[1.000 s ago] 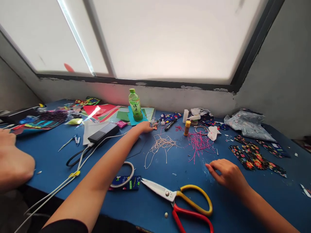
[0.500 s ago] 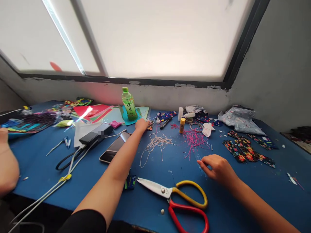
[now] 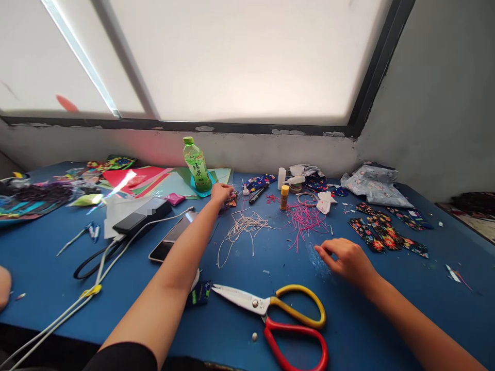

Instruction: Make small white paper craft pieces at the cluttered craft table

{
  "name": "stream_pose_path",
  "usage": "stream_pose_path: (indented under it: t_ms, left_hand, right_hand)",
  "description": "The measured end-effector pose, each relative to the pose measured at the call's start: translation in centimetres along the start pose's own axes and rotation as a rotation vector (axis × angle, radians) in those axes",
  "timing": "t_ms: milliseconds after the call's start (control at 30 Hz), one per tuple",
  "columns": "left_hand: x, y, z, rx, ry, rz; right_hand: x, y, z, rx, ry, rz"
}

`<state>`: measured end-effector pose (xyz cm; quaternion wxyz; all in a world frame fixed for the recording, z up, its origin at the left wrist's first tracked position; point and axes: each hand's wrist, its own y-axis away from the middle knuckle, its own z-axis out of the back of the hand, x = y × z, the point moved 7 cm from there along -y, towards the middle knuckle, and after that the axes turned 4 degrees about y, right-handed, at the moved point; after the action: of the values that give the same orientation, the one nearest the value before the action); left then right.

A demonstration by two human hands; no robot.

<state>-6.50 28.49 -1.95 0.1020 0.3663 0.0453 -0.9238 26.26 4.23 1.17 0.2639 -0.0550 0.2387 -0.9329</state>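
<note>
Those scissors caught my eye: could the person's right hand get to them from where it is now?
Probably yes. The right hand rests on the blue table just beyond the scissors, near their yellow and red handles. Nothing lies between hand and handles.

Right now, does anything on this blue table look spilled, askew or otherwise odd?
Nothing damaged. Pink threads just beyond the right hand and cream strands beside them lie strewn loose; white cables trail over the table's front edge.

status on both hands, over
Left hand at patterned fabric scrap beside green bottle, grip unclear. Right hand curled on blue table near pink threads. Scissors lie between arms.
</note>
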Motion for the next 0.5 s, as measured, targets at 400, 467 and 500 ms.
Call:
stream_pose_path:
  t_ms: [400, 467, 500]
  left_hand:
    - [-4.3, 10.1, 5.4, 0.136, 0.510, -0.198]
    - [-5.5, 14.6, 3.7, 0.278, 0.566, -0.239]
    - [-6.1, 16.9, 2.6, 0.359, 0.590, -0.249]
  right_hand:
    - [2.0, -0.4, 1.9, -0.066, -0.249, -0.034]
    - [3.2, -0.4, 2.4, -0.101, -0.319, -0.028]
    - [3.7, -0.2, 2.7, -0.120, -0.345, -0.024]
